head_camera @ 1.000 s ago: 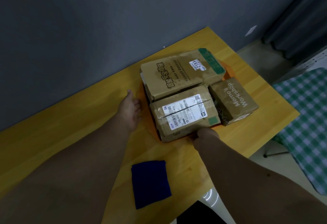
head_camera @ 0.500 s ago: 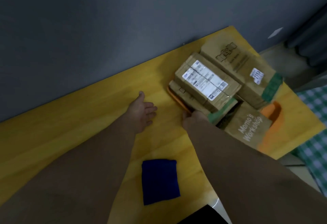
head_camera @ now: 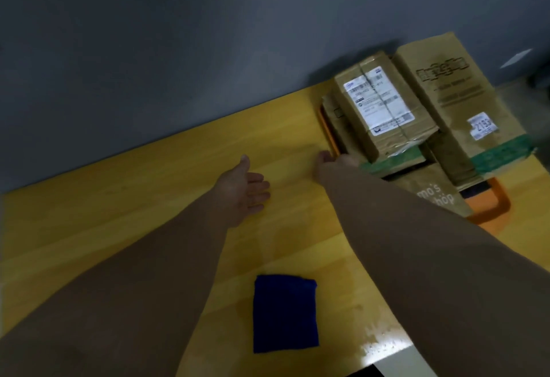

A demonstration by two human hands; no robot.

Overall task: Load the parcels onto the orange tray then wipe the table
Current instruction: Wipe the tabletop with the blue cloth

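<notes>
Table (head_camera: 148, 198): tray (head_camera: 327, 126) touching right hand (head_camera: 330, 165).

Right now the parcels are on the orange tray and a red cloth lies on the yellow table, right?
Not quite. The head view shows the cloth is dark blue, not red. The parcels are on the orange tray, on the yellow table.

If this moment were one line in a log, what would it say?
parcels: on orange tray | right hand: at tray corner, grip unclear | left hand: open | blue cloth: untouched

Grey wall (head_camera: 208, 34) behind; white plate (head_camera: 516, 58) low on it, far right.
</notes>
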